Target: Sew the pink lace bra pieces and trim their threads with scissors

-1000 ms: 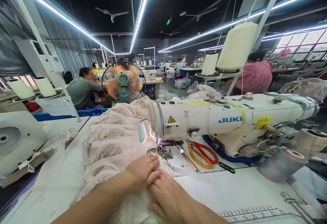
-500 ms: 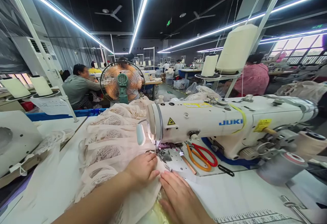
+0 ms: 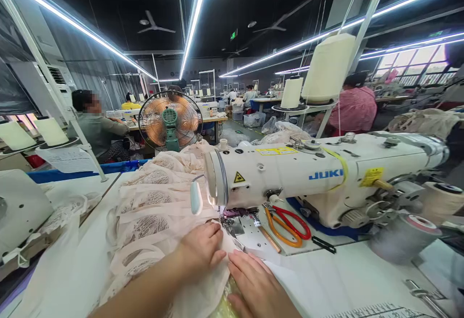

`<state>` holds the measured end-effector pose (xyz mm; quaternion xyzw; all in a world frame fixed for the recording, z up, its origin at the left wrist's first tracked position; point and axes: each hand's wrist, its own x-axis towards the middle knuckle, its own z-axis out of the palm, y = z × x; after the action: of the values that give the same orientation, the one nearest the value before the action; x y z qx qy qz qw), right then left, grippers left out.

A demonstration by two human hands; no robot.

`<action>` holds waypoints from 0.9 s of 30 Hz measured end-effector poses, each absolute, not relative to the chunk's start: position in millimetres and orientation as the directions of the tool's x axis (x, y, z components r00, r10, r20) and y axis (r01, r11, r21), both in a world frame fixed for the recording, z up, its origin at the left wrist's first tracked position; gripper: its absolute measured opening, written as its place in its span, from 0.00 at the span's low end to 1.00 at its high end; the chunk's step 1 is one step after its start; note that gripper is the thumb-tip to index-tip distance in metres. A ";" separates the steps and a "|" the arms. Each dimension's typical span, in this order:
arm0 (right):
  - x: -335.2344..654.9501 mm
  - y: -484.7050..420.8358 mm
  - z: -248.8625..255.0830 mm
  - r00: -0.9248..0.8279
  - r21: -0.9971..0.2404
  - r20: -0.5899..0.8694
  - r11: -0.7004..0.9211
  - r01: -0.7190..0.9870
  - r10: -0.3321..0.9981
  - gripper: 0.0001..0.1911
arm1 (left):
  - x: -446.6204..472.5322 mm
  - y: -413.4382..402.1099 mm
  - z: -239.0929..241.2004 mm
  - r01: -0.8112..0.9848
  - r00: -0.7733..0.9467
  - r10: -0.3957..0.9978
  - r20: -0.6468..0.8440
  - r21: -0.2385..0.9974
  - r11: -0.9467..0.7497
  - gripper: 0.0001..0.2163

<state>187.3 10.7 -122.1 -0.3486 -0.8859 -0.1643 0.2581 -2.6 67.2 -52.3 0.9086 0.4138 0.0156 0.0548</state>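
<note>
Pale beige lace fabric [image 3: 170, 226] lies in ruffled layers left of the sewing machine [image 3: 282, 170] and runs under its needle area [image 3: 225, 214]. Close in front of the needle, my left hand [image 3: 203, 245] is closed on the fabric, fingers bent and pressed together, thumb toward the right. My right hand [image 3: 253, 279] lies flat with fingers stretched out at the fabric's right edge, beside the left thumb. Under the right palm, a yellowish, shiny material [image 3: 228, 296] shows in part. The undersides of both hands are hidden.
Thread snips with orange and red handles [image 3: 290, 226] and a small black tool [image 3: 324, 244] lie right of the needle. Thread cones [image 3: 406, 238] stand at the right. A ruler scale [image 3: 380, 310] marks the front edge. Beyond are a fan [image 3: 170, 120] and seated co-workers [image 3: 96, 124].
The view has shifted slightly, so the machine sits a little further left. Both hands keep nearly the same place on the fabric. The co-worker at left has moved an arm back.
</note>
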 end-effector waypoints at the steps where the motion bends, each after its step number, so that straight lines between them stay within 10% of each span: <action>1: 188.0 10.5 -122.9 -0.624 0.111 0.565 0.700 0.706 0.539 0.20 | -2.6 67.3 -52.2 0.749 0.658 0.753 -0.016 0.112 -0.653 0.21; 6: 186.4 9.0 -119.8 -0.630 0.084 0.481 0.683 0.726 0.610 0.22 | -4.6 75.0 -53.0 0.731 0.679 0.735 0.005 0.094 -0.676 0.20; 16: 176.1 7.7 -82.3 -0.485 -0.377 0.140 0.499 0.780 0.863 0.27 | -3.7 73.9 -36.4 0.571 0.818 0.575 0.020 0.093 -0.816 0.11; 27: 180.4 5.6 -78.5 -0.479 -0.410 0.145 0.493 0.767 0.866 0.23 | -16.1 86.2 -62.4 0.375 0.919 0.356 0.168 -0.098 -0.922 0.13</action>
<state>180.4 5.6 -78.5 -0.4818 -0.8474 0.1462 0.1688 -16.1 86.2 -62.4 0.9775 0.1869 0.0737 -0.0641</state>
